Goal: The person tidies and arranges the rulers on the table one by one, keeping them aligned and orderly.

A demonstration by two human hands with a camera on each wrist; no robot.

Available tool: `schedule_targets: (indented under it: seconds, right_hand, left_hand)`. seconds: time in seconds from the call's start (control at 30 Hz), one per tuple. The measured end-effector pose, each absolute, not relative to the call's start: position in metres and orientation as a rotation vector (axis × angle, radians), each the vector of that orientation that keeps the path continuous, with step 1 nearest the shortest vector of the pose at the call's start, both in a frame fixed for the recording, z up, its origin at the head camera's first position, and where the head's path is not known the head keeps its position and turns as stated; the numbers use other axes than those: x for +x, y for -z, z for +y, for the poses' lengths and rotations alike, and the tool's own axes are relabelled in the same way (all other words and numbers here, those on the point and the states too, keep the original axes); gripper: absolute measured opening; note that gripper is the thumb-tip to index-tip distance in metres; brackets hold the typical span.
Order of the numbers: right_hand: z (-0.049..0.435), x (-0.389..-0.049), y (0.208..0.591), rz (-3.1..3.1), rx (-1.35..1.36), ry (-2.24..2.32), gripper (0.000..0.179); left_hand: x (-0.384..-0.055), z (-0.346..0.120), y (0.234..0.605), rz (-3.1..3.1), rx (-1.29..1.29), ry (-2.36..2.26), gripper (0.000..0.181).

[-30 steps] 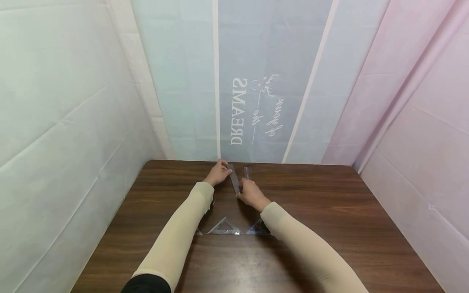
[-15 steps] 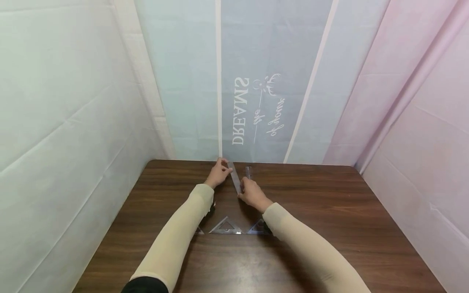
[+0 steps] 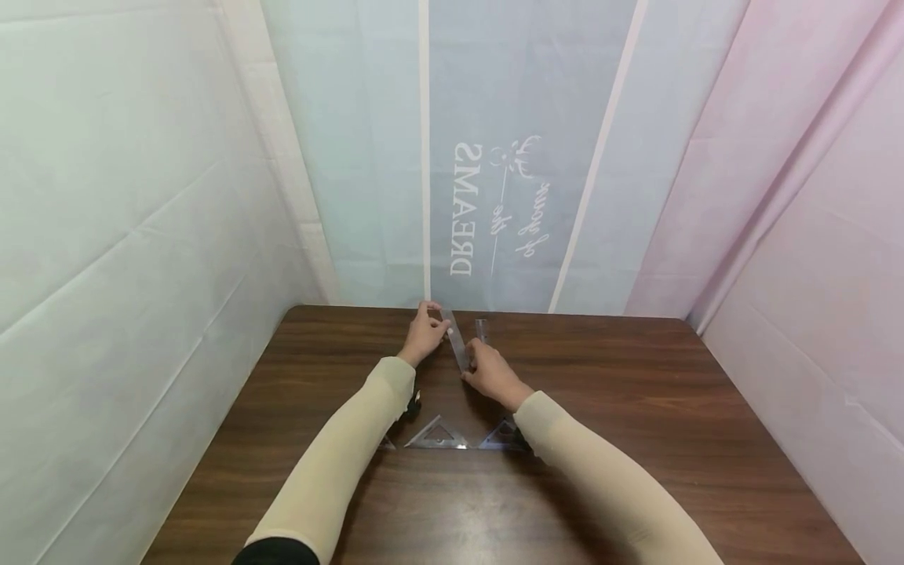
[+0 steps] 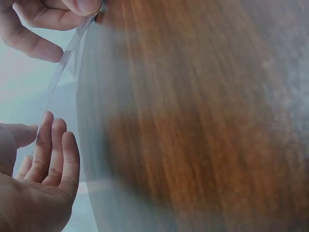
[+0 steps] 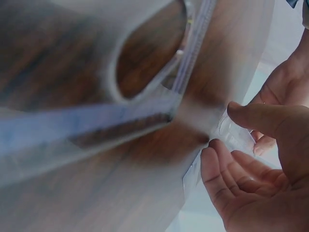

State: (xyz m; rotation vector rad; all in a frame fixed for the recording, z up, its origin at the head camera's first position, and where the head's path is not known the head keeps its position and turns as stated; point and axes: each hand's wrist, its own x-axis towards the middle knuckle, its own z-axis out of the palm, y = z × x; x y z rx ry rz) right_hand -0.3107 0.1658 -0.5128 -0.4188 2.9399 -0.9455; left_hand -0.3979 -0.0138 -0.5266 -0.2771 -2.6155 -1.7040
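A clear flat ruler (image 3: 456, 342) slants between the two hands near the far edge of the table. My left hand (image 3: 424, 334) pinches its far end, thumb on one side and fingers on the other, as the left wrist view shows the ruler (image 4: 55, 79) edge-on. At the near end, my right hand (image 3: 492, 375) holds it between thumb and fingertips. Just beyond the right hand lies a second clear ruler (image 3: 482, 329), partly hidden by that hand. Closer to the body, a clear triangular set square (image 3: 439, 435) lies flat on the wood.
Beside it is another set square (image 3: 500, 436), partly covered by the right sleeve (image 3: 593, 463). A clear corner (image 3: 386, 444) pokes out by the left sleeve (image 3: 339, 447). The brown wooden table (image 3: 678, 439) meets a printed cloth backdrop (image 3: 381, 196) at the back.
Both hands keep their hold on the ruler, which stays slanted between them. Hands, ruler and table things appear slightly farther right, as the head view has shifted a little.
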Motion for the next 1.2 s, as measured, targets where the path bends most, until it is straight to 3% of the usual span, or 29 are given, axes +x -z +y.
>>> schedule_targets:
  seconds: [0.47,0.73,1.2]
  right_hand:
    - [0.182,-0.286,0.504,2.899,-0.5,1.008,0.061]
    - [0.185,-0.277,0.498,2.902,-0.588,1.016,0.058]
    - [0.196,-0.266,0.491,2.904,-0.528,1.004,0.058]
  left_hand:
    - [-0.375,-0.017,0.519,-2.542,-0.273,1.86,0.041]
    - [-0.37,-0.014,0.517,-2.487,-0.282,1.954,0.039]
    - [-0.368,-0.018,0.516,-2.53,-0.55,1.946,0.047]
